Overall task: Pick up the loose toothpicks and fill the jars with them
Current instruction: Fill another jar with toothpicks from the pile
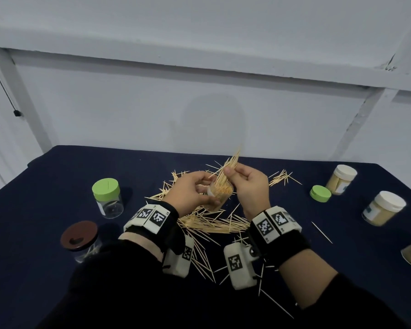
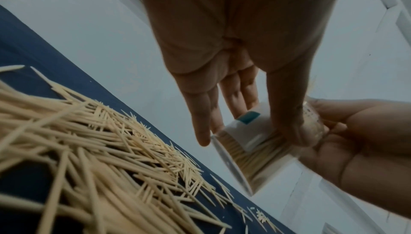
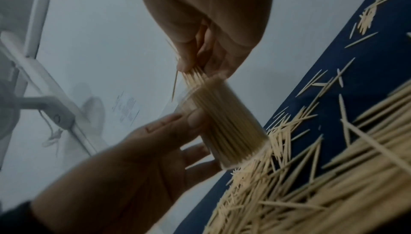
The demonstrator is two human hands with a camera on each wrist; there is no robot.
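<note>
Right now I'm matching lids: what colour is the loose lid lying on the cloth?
Light green; the head view shows it best.

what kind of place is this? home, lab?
Probably a data-collection setup, not a home: a table under dark blue cloth against bare white panel walls, with staged toothpick jars and fiducial-tagged wrist cameras on the person.

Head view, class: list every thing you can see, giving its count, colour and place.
Clear plastic jar being filled: one, held above the pile.
Bundle of wooden toothpicks: one, pale, entering that jar.
Loose toothpick pile: pale, table centre.
Green-lidded clear jar: one, left.
Brown-lidded clear jar: one, near left.
White-lidded filled jars: two, right.
Loose green lid: one, right.
Dark blue tablecloth: one.
Left hand: grips jar.
Right hand: pinches bundle.
</note>
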